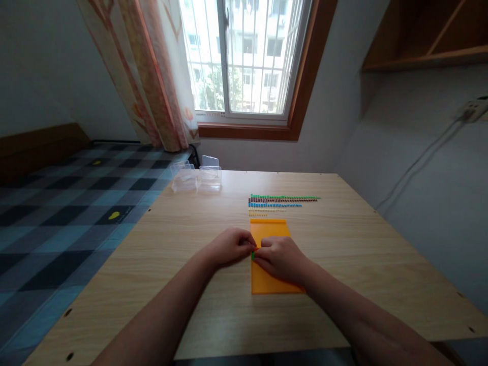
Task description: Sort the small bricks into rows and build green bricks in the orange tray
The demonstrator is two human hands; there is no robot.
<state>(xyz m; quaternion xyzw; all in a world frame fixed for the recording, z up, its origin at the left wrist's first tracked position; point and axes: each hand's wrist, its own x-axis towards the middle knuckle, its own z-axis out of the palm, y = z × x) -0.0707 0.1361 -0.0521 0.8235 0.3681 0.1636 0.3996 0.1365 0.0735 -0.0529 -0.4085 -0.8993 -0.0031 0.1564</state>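
Observation:
My left hand [232, 246] and my right hand [280, 258] meet over the left edge of an orange flat tray [269, 228] on the wooden table [183, 244]. Both hands are closed in a pinch around a tiny green piece [252, 254] between their fingertips. My right hand lies on the tray and covers its middle. Beyond the tray lie rows of small beads [282, 201]: a green row, a dark red row, a blue row and short yellow rows.
Clear plastic boxes [196, 178] stand at the table's far left corner. A bed with a checked blue cover [68, 213] lies to the left. A curtain [152, 76] and window [247, 56] are behind; a cable [419, 160] runs along the right wall.

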